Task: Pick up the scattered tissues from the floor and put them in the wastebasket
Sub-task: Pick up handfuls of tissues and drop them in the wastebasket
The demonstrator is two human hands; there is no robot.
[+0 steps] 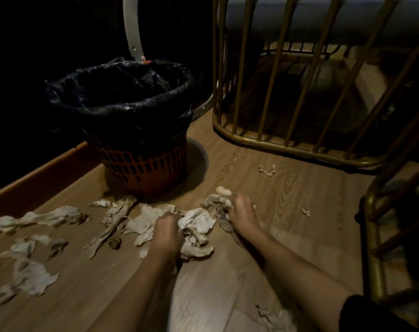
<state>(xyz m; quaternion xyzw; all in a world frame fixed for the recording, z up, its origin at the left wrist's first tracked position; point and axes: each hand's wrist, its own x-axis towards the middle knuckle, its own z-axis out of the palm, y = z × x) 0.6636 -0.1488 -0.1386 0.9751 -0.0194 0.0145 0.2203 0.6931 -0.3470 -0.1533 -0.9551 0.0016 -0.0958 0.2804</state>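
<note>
Both hands are down on the wood-look floor (287, 195); the left hand (166, 232) has its fingers curled around a crumpled tissue (196, 222); the right hand (242, 213) bunches its fingers into a tissue clump (217, 200); loose tissues (36, 218) lie left of the fingers; beyond the fingertips stands the orange wastebasket (145, 166) with a black liner (117, 92).

one wastebasket (141, 140), many scattered tissues (43, 218)

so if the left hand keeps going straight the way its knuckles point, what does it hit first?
Probably the crumpled tissues bunched right at the left hand, then the wastebasket base beyond. Depth is hard to judge in this single dim view.
</note>
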